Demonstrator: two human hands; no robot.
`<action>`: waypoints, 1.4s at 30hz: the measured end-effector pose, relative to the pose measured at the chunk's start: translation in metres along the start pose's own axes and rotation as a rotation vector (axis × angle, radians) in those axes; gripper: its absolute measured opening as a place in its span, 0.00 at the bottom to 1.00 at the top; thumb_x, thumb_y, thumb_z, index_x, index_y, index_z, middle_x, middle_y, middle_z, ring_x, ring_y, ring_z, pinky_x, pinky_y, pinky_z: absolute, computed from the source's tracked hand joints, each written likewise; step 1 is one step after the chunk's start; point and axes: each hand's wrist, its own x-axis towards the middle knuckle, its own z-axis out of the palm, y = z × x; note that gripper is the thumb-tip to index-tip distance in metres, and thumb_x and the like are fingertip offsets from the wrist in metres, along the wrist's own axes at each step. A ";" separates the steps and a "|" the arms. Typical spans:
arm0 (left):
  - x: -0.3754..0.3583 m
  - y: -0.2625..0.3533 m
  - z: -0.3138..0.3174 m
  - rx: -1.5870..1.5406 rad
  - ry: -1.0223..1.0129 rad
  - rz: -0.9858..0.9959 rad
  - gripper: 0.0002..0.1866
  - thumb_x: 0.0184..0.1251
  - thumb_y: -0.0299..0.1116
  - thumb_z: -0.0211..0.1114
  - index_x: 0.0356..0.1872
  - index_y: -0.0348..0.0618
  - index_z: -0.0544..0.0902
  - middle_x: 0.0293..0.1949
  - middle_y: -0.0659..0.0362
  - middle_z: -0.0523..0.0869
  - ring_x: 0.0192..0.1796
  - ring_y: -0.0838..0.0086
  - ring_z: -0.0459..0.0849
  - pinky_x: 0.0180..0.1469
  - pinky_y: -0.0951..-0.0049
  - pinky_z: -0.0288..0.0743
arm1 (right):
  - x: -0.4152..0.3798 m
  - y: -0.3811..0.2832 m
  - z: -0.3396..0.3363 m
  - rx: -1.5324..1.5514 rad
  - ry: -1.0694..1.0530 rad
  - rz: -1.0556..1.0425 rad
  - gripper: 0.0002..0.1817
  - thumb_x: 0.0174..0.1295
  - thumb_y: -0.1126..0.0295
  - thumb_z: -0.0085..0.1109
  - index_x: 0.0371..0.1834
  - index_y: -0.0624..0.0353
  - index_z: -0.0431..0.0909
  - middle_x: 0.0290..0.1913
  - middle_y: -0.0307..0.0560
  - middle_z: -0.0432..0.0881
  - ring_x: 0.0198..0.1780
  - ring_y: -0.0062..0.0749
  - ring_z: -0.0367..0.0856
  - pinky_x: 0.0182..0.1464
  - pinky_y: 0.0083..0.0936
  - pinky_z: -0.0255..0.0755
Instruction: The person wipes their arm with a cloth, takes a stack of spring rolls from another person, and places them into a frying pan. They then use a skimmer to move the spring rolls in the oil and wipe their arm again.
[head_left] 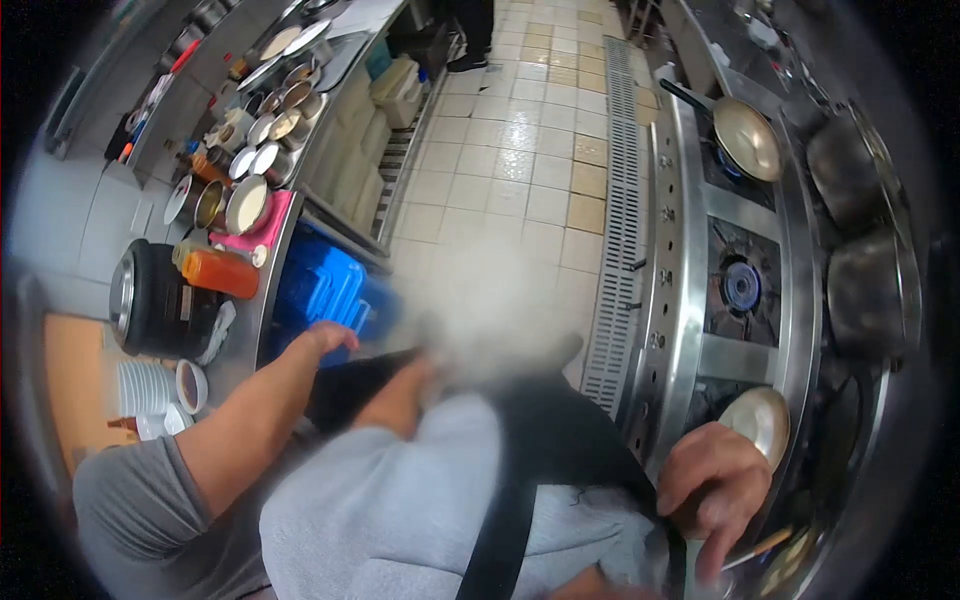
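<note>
My left hand [430, 362] is lowered in front of my body, its fingers lost in a whitish haze and blur over the floor. At the stove, my right hand [715, 485] hangs with bent, parted fingers, one reaching downward. Nothing shows between them. Just beyond this hand, a pale frying pan [765, 425] sits on the nearest burner, its near edge overlapped by the knuckles. A wooden-handled utensil [765, 547] lies close to the fingertips, beside a pan with food [793, 562] at the lower right.
Close on my left is a co-worker's arm [255, 415], by blue crates [325, 290]. The left counter bears metal pots [250, 205], an orange sauce bottle [220, 273] and stacked bowls [148, 388]. Right, another pan [748, 140] stands past a lit burner [741, 287]. A person's legs [473, 30] show ahead.
</note>
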 end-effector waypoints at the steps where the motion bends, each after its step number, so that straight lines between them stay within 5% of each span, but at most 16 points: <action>1: 0.000 0.000 0.001 0.024 0.025 0.059 0.19 0.62 0.48 0.64 0.35 0.40 0.86 0.29 0.49 0.85 0.35 0.59 0.84 0.41 0.61 0.75 | -0.022 0.010 -0.007 -0.015 0.183 -0.007 0.37 0.50 0.46 0.71 0.58 0.59 0.72 0.38 0.58 0.80 0.27 0.36 0.81 0.26 0.24 0.76; 3: -0.001 0.005 0.004 0.070 0.078 0.178 0.21 0.63 0.49 0.61 0.33 0.38 0.86 0.28 0.49 0.85 0.34 0.59 0.84 0.40 0.60 0.75 | -0.052 0.023 -0.012 -0.009 0.347 -0.013 0.39 0.48 0.40 0.69 0.52 0.64 0.76 0.36 0.56 0.79 0.26 0.33 0.79 0.25 0.22 0.74; 5: 0.002 0.012 0.001 0.127 0.140 0.299 0.23 0.64 0.51 0.59 0.31 0.37 0.85 0.26 0.48 0.84 0.33 0.60 0.84 0.40 0.60 0.75 | -0.072 0.031 -0.018 0.021 0.836 0.131 0.43 0.48 0.40 0.70 0.56 0.65 0.72 0.33 0.53 0.77 0.26 0.31 0.77 0.25 0.21 0.73; 8: 0.019 0.031 -0.016 -0.006 0.137 0.003 0.23 0.65 0.51 0.58 0.31 0.36 0.83 0.21 0.49 0.82 0.27 0.60 0.82 0.35 0.59 0.74 | -0.089 0.041 -0.061 0.095 0.842 0.252 0.44 0.46 0.40 0.71 0.55 0.66 0.72 0.31 0.52 0.75 0.26 0.29 0.75 0.26 0.19 0.71; 9: 0.026 0.040 -0.018 -0.170 0.115 -0.053 0.22 0.65 0.49 0.58 0.30 0.36 0.82 0.18 0.51 0.79 0.22 0.62 0.80 0.30 0.59 0.72 | -0.092 0.048 -0.081 0.066 0.663 0.204 0.32 0.63 0.51 0.59 0.60 0.66 0.66 0.36 0.53 0.73 0.27 0.29 0.75 0.28 0.20 0.73; 12: 0.033 0.058 -0.016 -0.505 0.146 0.083 0.22 0.65 0.48 0.59 0.28 0.35 0.81 0.18 0.53 0.79 0.20 0.66 0.78 0.25 0.61 0.69 | -0.083 0.053 -0.116 0.060 0.611 0.292 0.32 0.63 0.51 0.59 0.59 0.66 0.67 0.36 0.53 0.73 0.28 0.29 0.75 0.28 0.19 0.73; 13: 0.037 0.078 -0.014 -0.406 0.177 -0.084 0.21 0.64 0.48 0.60 0.29 0.36 0.83 0.20 0.54 0.82 0.21 0.70 0.79 0.26 0.64 0.71 | -0.074 0.051 -0.119 0.090 0.773 0.390 0.45 0.44 0.38 0.71 0.54 0.68 0.74 0.32 0.51 0.77 0.28 0.29 0.76 0.29 0.21 0.70; 18: 0.064 0.101 -0.017 -0.304 0.187 -0.105 0.19 0.64 0.47 0.61 0.36 0.39 0.86 0.26 0.54 0.85 0.27 0.66 0.84 0.34 0.66 0.77 | -0.064 0.076 -0.171 0.099 0.681 0.386 0.45 0.44 0.37 0.70 0.53 0.69 0.75 0.30 0.49 0.77 0.28 0.29 0.76 0.30 0.21 0.69; 20: 0.120 0.062 -0.016 0.138 -0.024 0.015 0.16 0.65 0.45 0.61 0.39 0.41 0.85 0.32 0.53 0.87 0.35 0.58 0.85 0.40 0.63 0.78 | -0.054 0.088 -0.186 0.105 0.723 0.396 0.45 0.45 0.38 0.70 0.53 0.70 0.75 0.30 0.48 0.77 0.28 0.29 0.76 0.31 0.22 0.69; 21: 0.150 0.026 -0.006 0.431 0.125 0.432 0.13 0.59 0.35 0.64 0.44 0.44 0.84 0.39 0.52 0.86 0.43 0.54 0.84 0.45 0.61 0.77 | -0.050 0.093 -0.192 0.125 0.719 0.417 0.44 0.46 0.39 0.70 0.53 0.70 0.75 0.30 0.48 0.77 0.28 0.29 0.76 0.31 0.22 0.69; 25: 0.190 0.089 -0.079 0.618 -0.062 0.499 0.30 0.38 0.28 0.69 0.52 0.49 0.82 0.41 0.52 0.86 0.45 0.55 0.84 0.47 0.61 0.78 | -0.038 0.104 -0.221 0.131 0.692 0.471 0.42 0.48 0.47 0.73 0.58 0.70 0.74 0.36 0.49 0.79 0.31 0.27 0.76 0.33 0.22 0.70; 28: 0.178 0.189 -0.134 0.657 0.128 0.507 0.27 0.45 0.33 0.70 0.53 0.44 0.81 0.40 0.52 0.86 0.41 0.60 0.85 0.41 0.63 0.79 | -0.027 0.099 -0.239 0.065 0.746 0.491 0.41 0.47 0.52 0.75 0.60 0.69 0.72 0.41 0.46 0.79 0.34 0.23 0.77 0.35 0.20 0.71; 29: 0.213 0.203 -0.153 0.067 -0.084 0.146 0.25 0.57 0.40 0.68 0.54 0.37 0.80 0.37 0.52 0.85 0.35 0.64 0.85 0.33 0.65 0.78 | -0.025 0.097 -0.241 0.011 0.752 0.508 0.40 0.48 0.55 0.75 0.61 0.68 0.72 0.41 0.46 0.79 0.34 0.23 0.77 0.35 0.19 0.70; 32: 0.328 0.190 -0.181 0.146 -0.040 0.376 0.25 0.64 0.47 0.63 0.51 0.34 0.80 0.36 0.54 0.83 0.30 0.67 0.82 0.25 0.69 0.73 | -0.034 0.094 -0.241 -0.137 0.870 0.499 0.36 0.49 0.64 0.74 0.63 0.64 0.71 0.43 0.43 0.79 0.34 0.20 0.76 0.34 0.15 0.70; 35: 0.350 0.267 -0.221 0.166 -0.214 0.441 0.25 0.63 0.48 0.64 0.51 0.37 0.80 0.37 0.56 0.83 0.28 0.69 0.80 0.22 0.72 0.69 | -0.043 0.086 -0.224 -0.174 1.058 0.674 0.33 0.53 0.72 0.70 0.65 0.60 0.70 0.42 0.40 0.78 0.33 0.16 0.75 0.35 0.13 0.68; 42: 0.411 0.350 -0.216 0.337 -0.252 0.605 0.26 0.63 0.49 0.63 0.54 0.41 0.77 0.42 0.56 0.83 0.31 0.69 0.82 0.23 0.72 0.69 | -0.123 0.122 -0.155 -0.246 1.472 1.082 0.26 0.59 0.64 0.67 0.62 0.54 0.73 0.34 0.37 0.79 0.35 0.18 0.75 0.38 0.18 0.71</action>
